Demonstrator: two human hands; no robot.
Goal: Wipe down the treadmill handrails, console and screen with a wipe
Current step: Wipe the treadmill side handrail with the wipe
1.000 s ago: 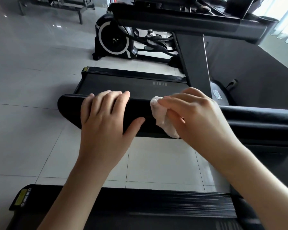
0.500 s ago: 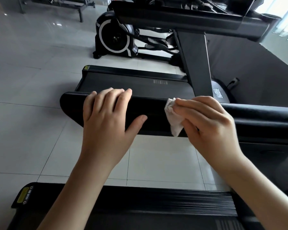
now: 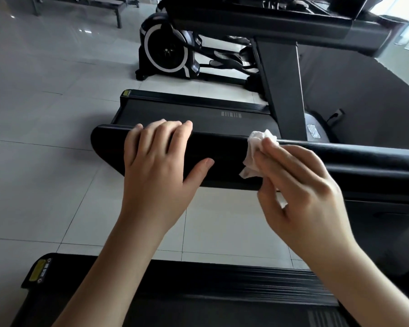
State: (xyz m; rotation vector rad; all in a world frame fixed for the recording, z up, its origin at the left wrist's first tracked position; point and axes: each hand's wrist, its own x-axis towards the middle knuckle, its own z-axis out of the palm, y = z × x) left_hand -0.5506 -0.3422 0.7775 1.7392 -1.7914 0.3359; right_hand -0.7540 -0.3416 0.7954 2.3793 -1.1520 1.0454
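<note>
A black padded handrail (image 3: 224,156) runs across the middle of the view, its rounded end at the left. My left hand (image 3: 158,168) grips it near that end, fingers over the top and thumb along the front. My right hand (image 3: 300,190) holds a crumpled white wipe (image 3: 257,152) against the rail's front face, to the right of the left hand. Most of the wipe is hidden under my fingers. The console and screen of this treadmill are out of view.
The belt and side rail of my treadmill (image 3: 198,291) lie along the bottom. Beyond the handrail stands a second treadmill (image 3: 198,112) with its upright post (image 3: 281,90) and console arm. An elliptical trainer (image 3: 168,48) stands behind on the grey tiled floor (image 3: 45,114).
My right hand has slid the wipe to the right along the handrail and now holds it with straighter fingers. My left hand has kept its grip in place.
</note>
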